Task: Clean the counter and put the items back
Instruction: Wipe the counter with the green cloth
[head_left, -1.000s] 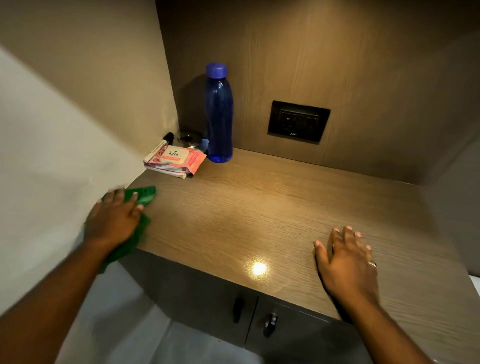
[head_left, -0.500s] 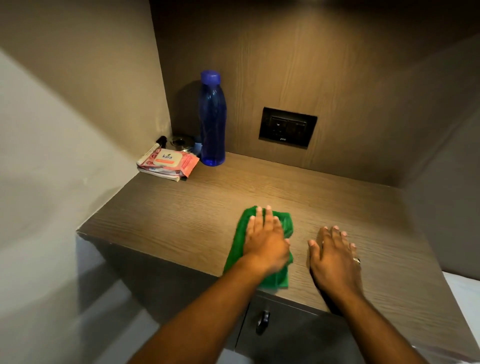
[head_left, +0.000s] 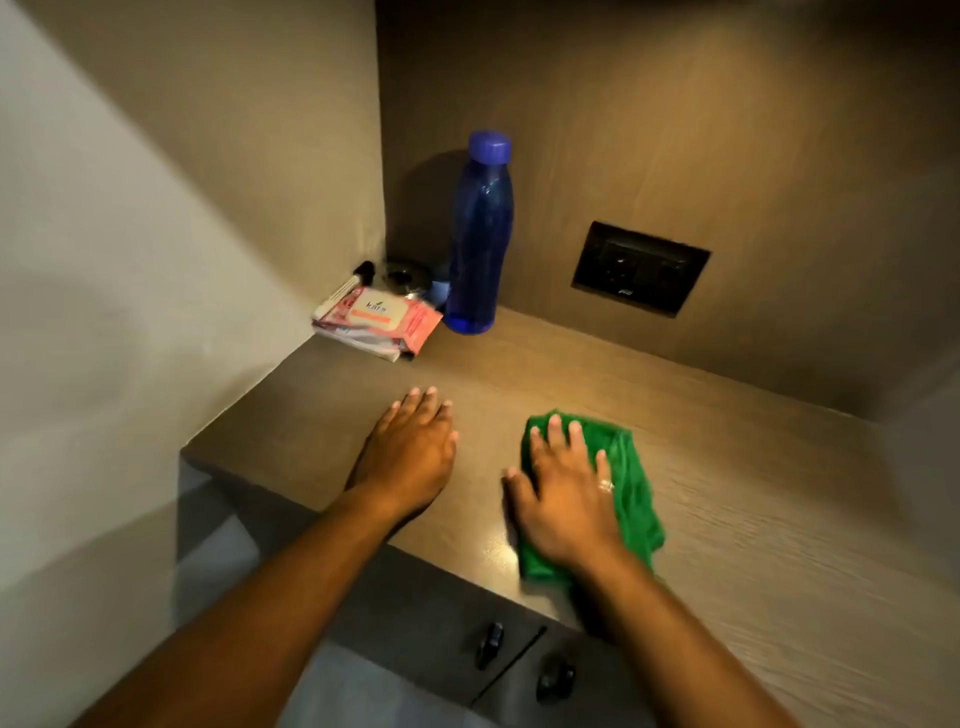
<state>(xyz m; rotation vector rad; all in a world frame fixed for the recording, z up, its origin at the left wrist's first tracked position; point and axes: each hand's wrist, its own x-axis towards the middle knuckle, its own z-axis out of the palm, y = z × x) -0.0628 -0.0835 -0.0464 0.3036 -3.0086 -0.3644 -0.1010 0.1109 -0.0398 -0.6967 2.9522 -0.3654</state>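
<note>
A green cloth (head_left: 631, 483) lies on the wood-grain counter (head_left: 753, 519) near its front edge. My right hand (head_left: 566, 499) presses flat on top of the cloth, fingers spread, with a ring on one finger. To the left of it, my left hand (head_left: 410, 457) rests palm-down on the bare counter, with no cloth under it. In the back left corner a tall blue bottle (head_left: 480, 234) stands upright. Beside it lies a pink pack of wipes (head_left: 382, 322) on some papers.
A small round metal object (head_left: 402, 275) and a dark-capped pen (head_left: 353, 280) sit behind the wipes against the wall. A black socket plate (head_left: 641, 267) is on the back wall. Two cabinet doors with dark knobs (head_left: 491, 642) are below the counter edge.
The cloth has gone from my left hand to my right hand. My left hand swept it from the counter's left edge to the middle and now lies bare beside it.
</note>
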